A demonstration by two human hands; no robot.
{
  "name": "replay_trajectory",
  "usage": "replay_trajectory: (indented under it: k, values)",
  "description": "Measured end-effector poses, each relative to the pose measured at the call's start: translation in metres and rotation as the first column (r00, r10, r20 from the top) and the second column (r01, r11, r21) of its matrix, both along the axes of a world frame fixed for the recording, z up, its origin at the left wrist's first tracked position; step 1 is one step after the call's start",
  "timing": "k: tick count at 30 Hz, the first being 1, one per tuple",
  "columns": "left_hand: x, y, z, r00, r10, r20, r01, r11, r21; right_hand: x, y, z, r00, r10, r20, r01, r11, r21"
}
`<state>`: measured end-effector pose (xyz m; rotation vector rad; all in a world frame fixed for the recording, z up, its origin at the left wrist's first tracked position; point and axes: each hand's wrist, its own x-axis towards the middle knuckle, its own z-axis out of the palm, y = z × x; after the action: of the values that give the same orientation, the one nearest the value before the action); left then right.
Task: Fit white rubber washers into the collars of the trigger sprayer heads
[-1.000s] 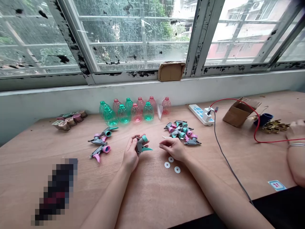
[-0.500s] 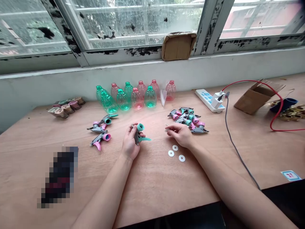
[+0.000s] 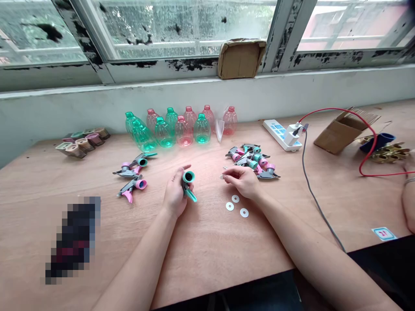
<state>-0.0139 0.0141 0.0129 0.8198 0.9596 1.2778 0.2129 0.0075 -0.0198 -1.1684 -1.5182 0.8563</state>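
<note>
L hand [image 3: 175, 194] clasped on gray/teal sprayer head [image 3: 188, 181], nr ctr of view; body mostly hid in grip. Collar mouth faces roughly twd wearer; teal trigger slants down & to R. Body's long axis: can't tell, fingers cover it. R hand [image 3: 244, 181] well apart, to R; thumb + fingertips pinched on small pale piece [image 3: 221, 176], prob. a washer, mostly hid. Piece sits R of collar, approx. same ht in view; R fingertips point L, twd collar. L hand is the nearer, already on sprayer. White washers (3) [image 3: 227, 206] flat on tabletop [image 3: 207, 242], just nearside of R hand. Pile of sprayer heads [image 3: 252, 163] beyond R hand; smaller group [image 3: 125, 173] off L.
</note>
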Motion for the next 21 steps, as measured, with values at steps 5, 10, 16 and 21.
replay_trajectory:
  k: [5, 10, 16, 21]
  values:
    - [0.006, -0.005, -0.004, 0.984, -0.124, -0.126, 0.127, 0.992, 0.015, -0.002, -0.002, 0.007, 0.987, 0.069, -0.146, -0.076, 0.996, -0.044]
    - [0.015, -0.011, -0.008, 0.949, -0.221, -0.223, 0.238, 0.97, 0.048, -0.018, -0.014, 0.02, 0.897, 0.276, -0.344, -0.317, 0.946, -0.066]
    - [0.022, -0.018, -0.01, 0.923, -0.251, -0.291, 0.282, 0.957, 0.066, -0.039, -0.025, 0.023, 0.905, 0.252, -0.342, -0.303, 0.947, -0.104]
    - [0.024, -0.022, -0.011, 0.916, -0.205, -0.344, 0.247, 0.965, 0.083, -0.042, -0.029, 0.019, 0.946, 0.18, -0.271, -0.21, 0.974, -0.086]
